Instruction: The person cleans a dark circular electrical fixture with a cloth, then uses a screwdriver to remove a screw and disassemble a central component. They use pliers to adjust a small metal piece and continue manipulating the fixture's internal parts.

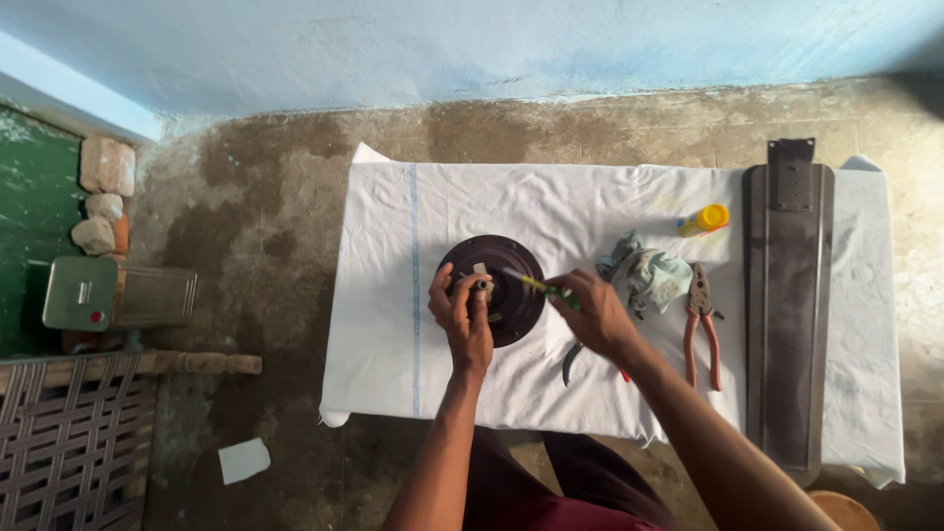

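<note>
Left hand clamps the motor hub; right hand, at 3 o'clock, grips a screwdriver on it

Red-handled pliers, crumpled rag, yellow bottle, dark fan blade, metal box
</note>
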